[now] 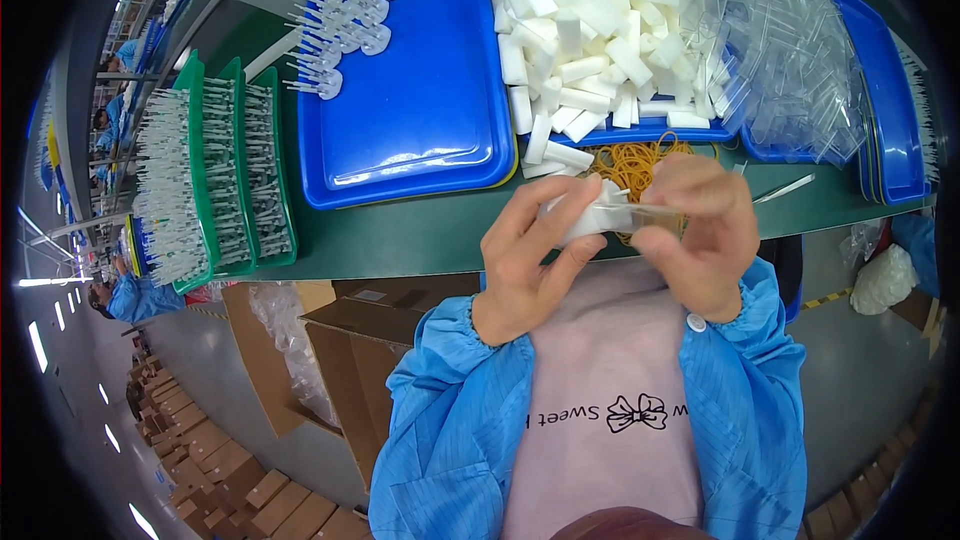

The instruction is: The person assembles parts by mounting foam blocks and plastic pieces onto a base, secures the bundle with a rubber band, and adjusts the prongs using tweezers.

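My left hand [535, 255] is closed round a small white piece [585, 225], pinched between thumb and fingers in front of my chest. It resembles the white foam blocks [600, 15] heaped on the table, though the fingers cover much of it. Close on its right, my right hand [705, 225] has its thumb and fingertips brought together, slightly blurred. A thin, pale, see-through strip [650, 208] spans the gap between the hands; whether it is plastic or a band I cannot tell. Just beyond the hands lies a pile of tan rubber bands [635, 165].
A blue tray [400, 130] bears rows of white stemmed parts [345, 25] at its far left. Green racks [205, 180] full of similar parts stand left. Clear plastic pieces [790, 50] are heaped right, near tweezers [785, 188] and stacked blue trays [890, 100]. Cardboard boxes [345, 360] stand below.
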`<state>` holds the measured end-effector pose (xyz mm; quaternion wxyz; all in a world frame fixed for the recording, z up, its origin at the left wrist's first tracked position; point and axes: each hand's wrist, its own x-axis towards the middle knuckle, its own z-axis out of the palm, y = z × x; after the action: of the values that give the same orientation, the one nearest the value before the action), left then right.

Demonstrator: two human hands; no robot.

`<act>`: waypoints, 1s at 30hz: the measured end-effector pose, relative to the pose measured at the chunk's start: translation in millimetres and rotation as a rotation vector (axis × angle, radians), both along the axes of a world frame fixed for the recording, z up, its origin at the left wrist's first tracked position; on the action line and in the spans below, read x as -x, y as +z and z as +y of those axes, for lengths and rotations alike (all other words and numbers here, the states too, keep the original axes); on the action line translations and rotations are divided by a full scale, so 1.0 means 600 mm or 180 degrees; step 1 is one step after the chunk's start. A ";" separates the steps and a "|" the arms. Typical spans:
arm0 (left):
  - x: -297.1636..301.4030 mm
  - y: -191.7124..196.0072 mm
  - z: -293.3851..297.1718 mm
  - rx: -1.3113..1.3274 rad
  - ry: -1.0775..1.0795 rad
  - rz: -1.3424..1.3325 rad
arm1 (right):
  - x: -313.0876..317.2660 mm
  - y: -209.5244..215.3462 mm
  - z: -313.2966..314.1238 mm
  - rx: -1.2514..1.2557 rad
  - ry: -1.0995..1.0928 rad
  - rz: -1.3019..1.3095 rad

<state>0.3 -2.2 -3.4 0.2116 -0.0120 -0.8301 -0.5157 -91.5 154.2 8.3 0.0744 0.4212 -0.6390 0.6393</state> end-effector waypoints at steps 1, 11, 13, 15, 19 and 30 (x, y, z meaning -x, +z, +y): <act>0.000 -0.001 0.000 0.0321 -0.0006 0.0071 | 0.001 -0.007 -0.001 0.0179 0.0105 -0.0705; 0.017 -0.014 0.003 -0.0032 -0.0049 -0.0332 | 0.005 -0.025 0.003 -0.0142 -0.0127 -0.0395; 0.017 -0.014 0.006 0.0015 -0.0054 -0.0210 | 0.005 -0.027 0.001 0.0023 -0.0098 -0.0598; 0.018 -0.014 0.009 0.0064 -0.0058 -0.0086 | 0.010 -0.028 0.000 0.0776 0.0215 -0.2489; 0.020 -0.017 0.009 0.0340 -0.0002 -0.0134 | 0.003 -0.040 0.002 -0.0014 -0.0193 -0.0448; 0.006 -0.023 0.003 -0.2802 -0.0314 -0.0941 | 0.026 -0.036 0.016 0.0456 0.0180 -0.2007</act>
<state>-3.3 -0.6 -16.9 0.0513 0.1131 -0.5520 -0.8245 -107.2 164.1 -13.5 -0.1155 0.2137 -0.5719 0.7835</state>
